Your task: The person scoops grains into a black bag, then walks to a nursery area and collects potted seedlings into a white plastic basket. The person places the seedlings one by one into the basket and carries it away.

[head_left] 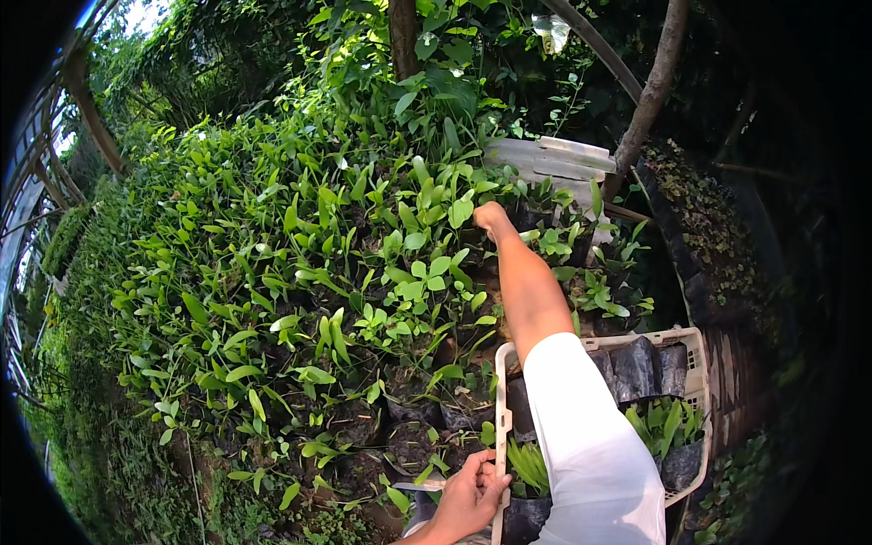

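Observation:
My right arm, in a white sleeve, stretches forward over the bed of potted seedlings [327, 266]. My right hand [492, 216] is among the leaves near the bed's far right part; its fingers are hidden, so what it touches cannot be told. Low in the view, my left hand [473, 492] grips the left rim of a cream plastic crate [501, 415] between thumb and fingers. Inside the crate lie several black plastic seedling bags [635, 368], some on their sides, with green leaves [664, 424] showing. My right sleeve covers the crate's middle.
Grey corrugated sheets [555, 160] lie behind my right hand. A leaning tree trunk [654, 95] rises at the back right, and a thinner upright trunk [403, 41] stands at the back. Beyond the crate, a dark-edged bed [702, 231] of small plants runs along the right.

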